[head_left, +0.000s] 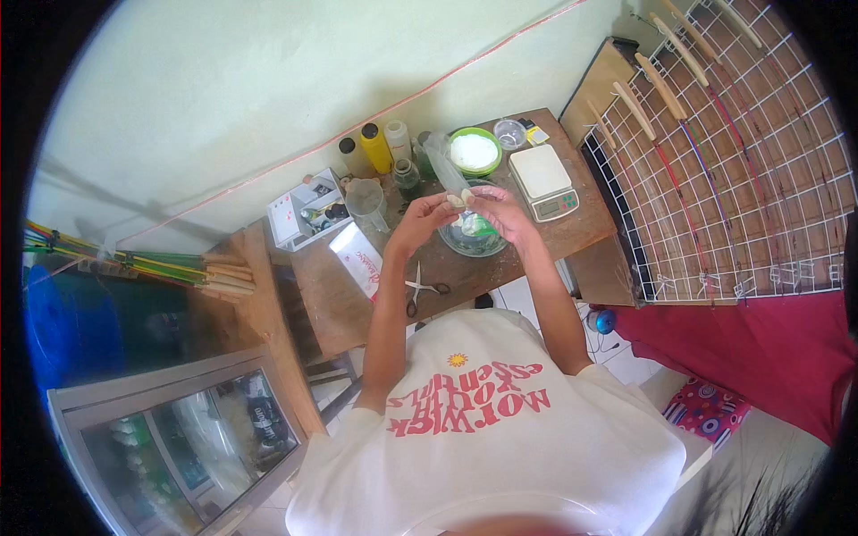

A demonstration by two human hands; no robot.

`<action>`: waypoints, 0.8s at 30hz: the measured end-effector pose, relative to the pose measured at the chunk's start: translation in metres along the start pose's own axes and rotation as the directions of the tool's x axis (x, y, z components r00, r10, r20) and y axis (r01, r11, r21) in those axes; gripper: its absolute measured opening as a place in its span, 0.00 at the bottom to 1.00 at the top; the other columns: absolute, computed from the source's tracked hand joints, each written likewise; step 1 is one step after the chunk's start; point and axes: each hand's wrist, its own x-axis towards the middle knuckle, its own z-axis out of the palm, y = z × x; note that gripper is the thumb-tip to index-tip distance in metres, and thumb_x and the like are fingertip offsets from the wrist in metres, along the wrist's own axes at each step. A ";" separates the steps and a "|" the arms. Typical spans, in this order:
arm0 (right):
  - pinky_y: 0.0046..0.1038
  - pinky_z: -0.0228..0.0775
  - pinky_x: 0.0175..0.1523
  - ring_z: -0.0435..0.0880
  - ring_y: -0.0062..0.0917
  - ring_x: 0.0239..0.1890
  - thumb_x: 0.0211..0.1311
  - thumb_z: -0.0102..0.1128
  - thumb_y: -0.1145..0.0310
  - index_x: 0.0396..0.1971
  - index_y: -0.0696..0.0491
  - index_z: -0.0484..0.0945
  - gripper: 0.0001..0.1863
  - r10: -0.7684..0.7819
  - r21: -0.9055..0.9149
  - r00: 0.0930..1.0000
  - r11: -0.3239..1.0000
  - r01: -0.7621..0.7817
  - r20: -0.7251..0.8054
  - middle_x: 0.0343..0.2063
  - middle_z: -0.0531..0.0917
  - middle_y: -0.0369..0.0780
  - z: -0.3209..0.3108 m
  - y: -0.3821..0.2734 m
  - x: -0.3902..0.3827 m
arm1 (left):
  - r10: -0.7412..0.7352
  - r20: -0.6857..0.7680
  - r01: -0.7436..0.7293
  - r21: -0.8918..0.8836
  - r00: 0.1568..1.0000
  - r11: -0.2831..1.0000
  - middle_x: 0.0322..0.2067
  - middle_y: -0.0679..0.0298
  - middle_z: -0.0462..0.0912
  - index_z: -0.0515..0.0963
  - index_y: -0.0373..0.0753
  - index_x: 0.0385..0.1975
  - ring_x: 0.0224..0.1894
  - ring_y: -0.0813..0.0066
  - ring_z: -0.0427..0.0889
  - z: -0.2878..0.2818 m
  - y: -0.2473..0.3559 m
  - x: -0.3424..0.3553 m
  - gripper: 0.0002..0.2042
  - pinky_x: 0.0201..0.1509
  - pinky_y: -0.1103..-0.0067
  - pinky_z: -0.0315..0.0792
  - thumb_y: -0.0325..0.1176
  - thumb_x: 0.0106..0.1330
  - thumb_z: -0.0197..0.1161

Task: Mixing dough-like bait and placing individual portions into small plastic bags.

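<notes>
My left hand (426, 221) and my right hand (500, 213) meet above the table, fingertips pinched close together. Between them they grip the gathered end of a clear plastic bag (452, 168), which stretches away toward the back of the table. What the bag contains, if anything, is hard to make out. Directly beneath my hands stands a clear round bowl (472, 247) with something white and green in it. Scissors (420, 287) lie on the table close to my left forearm, their handles toward me.
Behind the hands are a green bowl of white material (475, 150), several bottles, among them a yellow one (376, 150), and a clear jug (366, 202). A kitchen scale (542, 182) sits to the right; a white divided box (308, 211) is at left. A wire rack (733, 161) rises on the right.
</notes>
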 end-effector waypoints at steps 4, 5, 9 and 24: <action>0.24 0.75 0.52 0.81 0.26 0.43 0.56 0.61 0.78 0.44 0.64 0.74 0.15 -0.049 0.115 0.999 0.992 0.046 0.018 0.40 0.81 0.44 0.006 0.006 0.000 | 0.019 -0.191 -0.033 -0.071 0.981 0.997 0.45 0.59 0.79 0.71 0.28 0.51 0.45 0.75 0.79 -0.001 0.001 -0.003 0.15 0.53 0.79 0.74 0.31 0.69 0.51; 0.24 0.75 0.52 0.81 0.26 0.43 0.56 0.61 0.78 0.44 0.64 0.74 0.15 -0.045 0.114 0.999 0.993 0.042 0.024 0.40 0.81 0.44 0.006 0.008 0.001 | 0.050 -0.268 -0.078 -0.094 0.962 0.992 0.42 0.59 0.81 0.73 0.28 0.49 0.42 0.76 0.80 0.001 0.001 -0.004 0.14 0.49 0.81 0.76 0.30 0.68 0.53; 0.26 0.75 0.51 0.81 0.27 0.43 0.56 0.60 0.80 0.44 0.64 0.74 0.14 -0.110 0.238 0.993 0.966 0.099 0.034 0.39 0.81 0.44 0.011 0.016 0.002 | 0.142 -0.392 -0.161 -0.016 0.909 0.987 0.40 0.58 0.81 0.75 0.27 0.47 0.39 0.76 0.81 0.006 0.000 -0.007 0.13 0.45 0.81 0.78 0.27 0.66 0.55; 0.24 0.74 0.49 0.80 0.24 0.43 0.60 0.61 0.67 0.47 0.61 0.73 0.19 0.036 0.105 0.994 0.993 -0.047 0.101 0.41 0.80 0.40 0.038 -0.004 -0.007 | 0.255 -0.527 -0.268 0.053 0.810 0.962 0.35 0.60 0.83 0.77 0.28 0.41 0.35 0.80 0.81 0.007 0.000 -0.009 0.10 0.41 0.84 0.76 0.23 0.60 0.61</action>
